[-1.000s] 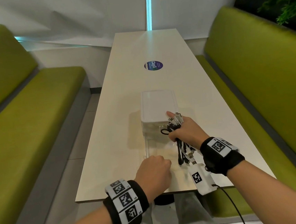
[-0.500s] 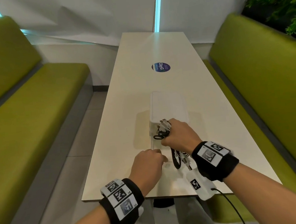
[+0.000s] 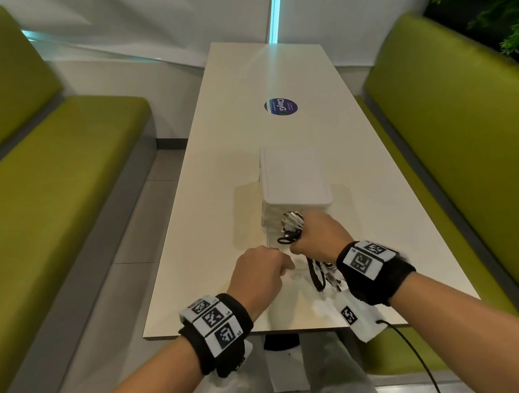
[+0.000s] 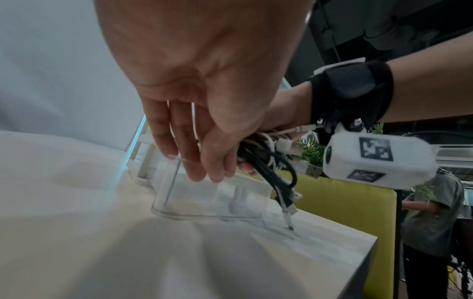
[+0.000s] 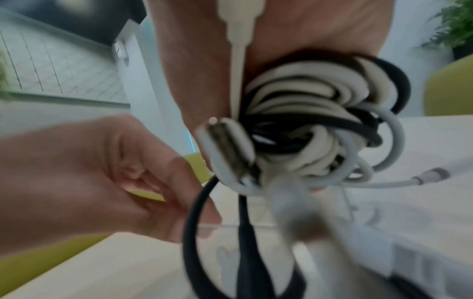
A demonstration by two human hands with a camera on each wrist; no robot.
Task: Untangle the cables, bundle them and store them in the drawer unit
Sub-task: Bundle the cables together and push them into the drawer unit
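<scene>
Right hand (image 3: 317,235): fist closed around cable bundle (image 5: 314,129), frame centre, above clear drawer (image 4: 210,194). Left hand (image 3: 259,275): fingers curled onto drawer's rim. Drawer unit (image 3: 295,183) on surface (image 3: 201,265).

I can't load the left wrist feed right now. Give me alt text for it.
The left hand holds the rim of a clear drawer pulled out of the white drawer unit on the table. Beside it, the right hand grips a bundle of black and white cables, plug ends dangling.
</scene>
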